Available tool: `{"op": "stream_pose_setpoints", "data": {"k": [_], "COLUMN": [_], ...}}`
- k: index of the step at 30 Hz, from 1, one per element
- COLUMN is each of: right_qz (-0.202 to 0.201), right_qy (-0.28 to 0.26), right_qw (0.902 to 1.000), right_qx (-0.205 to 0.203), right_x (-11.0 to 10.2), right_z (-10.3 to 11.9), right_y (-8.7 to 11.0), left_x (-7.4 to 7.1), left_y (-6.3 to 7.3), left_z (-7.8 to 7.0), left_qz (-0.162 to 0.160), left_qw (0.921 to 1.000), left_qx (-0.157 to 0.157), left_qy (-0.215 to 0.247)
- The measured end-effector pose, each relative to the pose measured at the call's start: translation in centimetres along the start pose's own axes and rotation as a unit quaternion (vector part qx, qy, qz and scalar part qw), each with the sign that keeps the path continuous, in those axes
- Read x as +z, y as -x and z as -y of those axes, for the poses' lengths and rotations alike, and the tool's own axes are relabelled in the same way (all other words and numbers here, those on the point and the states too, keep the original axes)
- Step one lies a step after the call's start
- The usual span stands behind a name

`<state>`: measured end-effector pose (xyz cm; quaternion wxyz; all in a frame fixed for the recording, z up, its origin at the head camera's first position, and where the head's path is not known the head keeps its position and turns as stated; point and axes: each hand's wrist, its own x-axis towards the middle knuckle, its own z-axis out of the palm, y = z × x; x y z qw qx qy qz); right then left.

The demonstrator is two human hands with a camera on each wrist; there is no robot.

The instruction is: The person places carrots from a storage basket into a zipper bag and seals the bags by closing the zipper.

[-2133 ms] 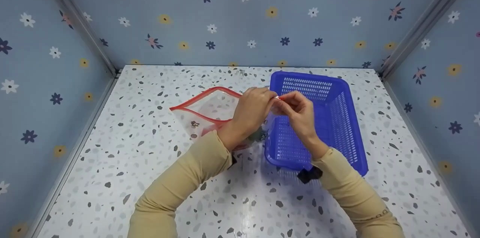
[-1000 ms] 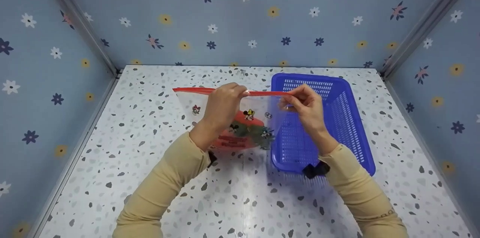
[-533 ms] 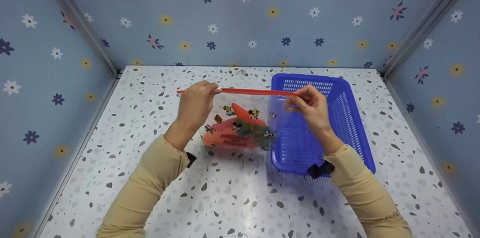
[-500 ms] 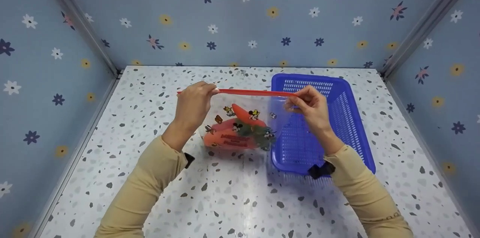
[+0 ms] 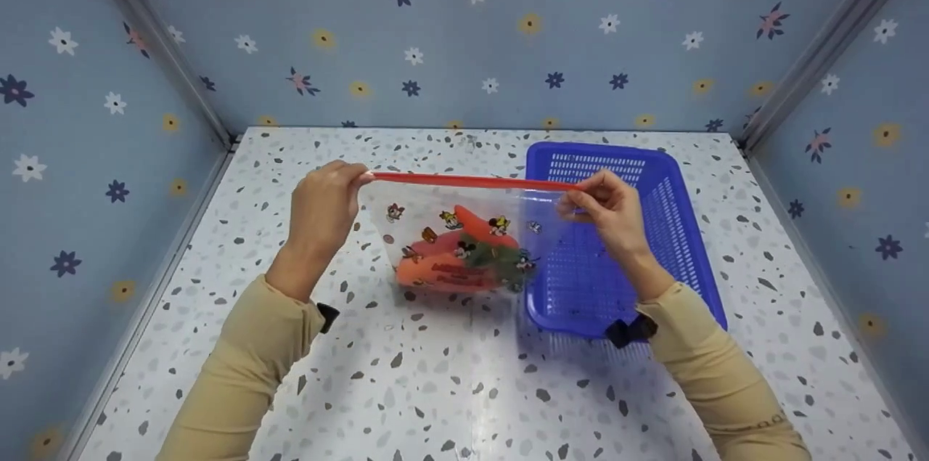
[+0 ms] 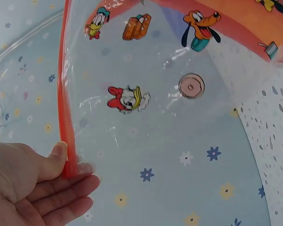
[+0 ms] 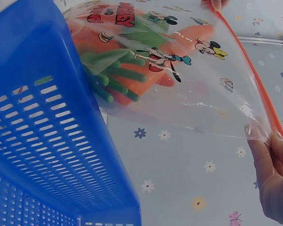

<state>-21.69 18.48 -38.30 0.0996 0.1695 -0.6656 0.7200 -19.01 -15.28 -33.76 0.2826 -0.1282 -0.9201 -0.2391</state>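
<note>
A clear zip bag (image 5: 508, 203) with cartoon prints hangs stretched between both hands. Its red zip strip (image 5: 464, 181) runs straight, with its edges together. Inside lie orange-red toy carrots (image 5: 435, 272) with green tops (image 7: 125, 77), low in the bag. My left hand (image 5: 323, 210) pinches the strip's left end; the left wrist view has the thumb on one side of that corner (image 6: 70, 168) and fingers behind it. At the opposite end, my right hand (image 5: 613, 218) pinches the bag's top corner between thumb and fingers, above the basket.
A blue perforated plastic basket (image 5: 535, 305) stands at the right, with the bag's right part overlapping its left rim in the head view. The speckled white tabletop (image 5: 435, 388) is bounded by flower-patterned walls (image 5: 464, 33) at the back and both sides.
The bag's mouth, earlier gaping on the left, is now pressed together. My left hand has slid leftward along the zip to its far end; the right hand keeps its pinch, slightly farther right.
</note>
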Motion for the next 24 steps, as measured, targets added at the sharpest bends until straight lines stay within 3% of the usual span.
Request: {"op": "stream_pose_setpoints", "data": {"k": [12,18,24], "right_qz": [0.020,0.049,0.072], "right_qy": [0.035,0.067,0.179], "right_qw": [0.9990,0.9953,0.9791], "right_qx": [0.018,0.051,0.066], "right_x": [-0.4,-1.2,-1.9], "right_z": [0.1,0.7,1.0], "right_y": [-0.4,-0.6,-1.4], "left_x": [0.1,0.6,1.6], "left_y": [-0.4,-1.1,-2.2], "left_z": [0.5,0.9,1.5], "left_qz": [0.011,0.007,-0.012], "left_qw": [0.9993,0.9990,0.9984], "left_qx": [0.004,-0.016,-0.033], "left_qy": [-0.036,-0.042,-0.044]}}
